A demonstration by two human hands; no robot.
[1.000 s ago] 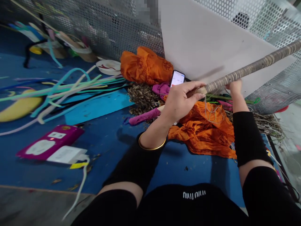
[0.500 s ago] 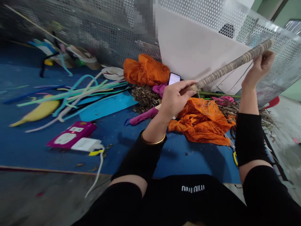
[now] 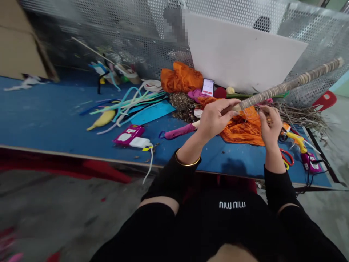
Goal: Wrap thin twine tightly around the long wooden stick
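A long stick wound with brown and pale bark-like strips (image 3: pixel 289 85) slants up to the right in front of me. My left hand (image 3: pixel 215 118) is closed round its bare lower end. Just below the stick, my right hand (image 3: pixel 270 123) has its fingers curled in a pinch. A thin thread (image 3: pixel 247 112) runs loosely from near the stick's lower end toward those fingertips. Crumpled orange cloth (image 3: pixel 244 131) lies on the table beneath both hands. A magenta-wrapped stick (image 3: pixel 178 131) rests to the left of my left wrist.
On the blue table (image 3: pixel 62 120) lie foam strips (image 3: pixel 131 103), a yellow banana-shaped thing (image 3: pixel 103 120), a purple packet (image 3: pixel 128 135) and dry plant bits (image 3: pixel 182 105). A phone (image 3: pixel 208 88) leans by a white board (image 3: pixel 240 54). Twigs (image 3: pixel 302 112), a yellow-handled tool (image 3: pixel 298 141) and scissors (image 3: pixel 287 158) are rightward.
My right hand has come down and left from near the stick's far end to below its lower part. My left hand keeps its hold. The view has shifted, showing more table.
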